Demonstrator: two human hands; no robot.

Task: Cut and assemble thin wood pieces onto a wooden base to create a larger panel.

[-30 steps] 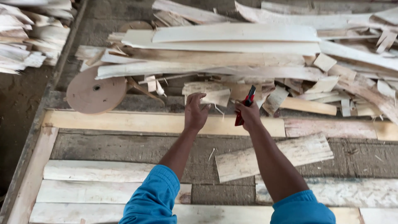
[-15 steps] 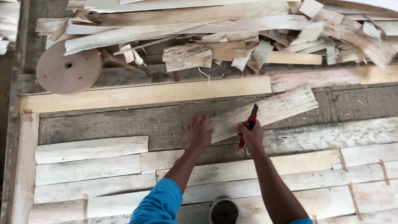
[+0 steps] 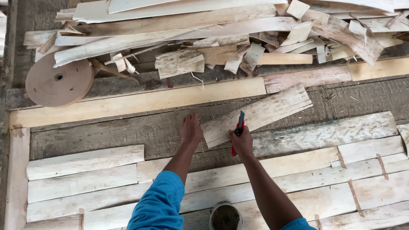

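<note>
Hands barely moved: left (image 3: 191, 130) flat, right (image 3: 241, 142) gripping cutter (image 3: 238, 130).

The left hand (image 3: 191, 130) lay flat just beside a slanted veneer strip (image 3: 257, 115); the right hand (image 3: 241, 141) gripped a red-handled utility knife (image 3: 237, 131) at its edge.

A second ago both hands were stretched far out to the scrap pile; now they have drawn back near. The left hand (image 3: 191, 130) lies flat on the dark table (image 3: 106, 136) just beside the end of the slanted veneer strip (image 3: 260, 114). The right hand (image 3: 242, 142), with the red cutter (image 3: 238, 130) in its grip, has come onto that strip's near edge. The strip itself has swung slightly.
</note>
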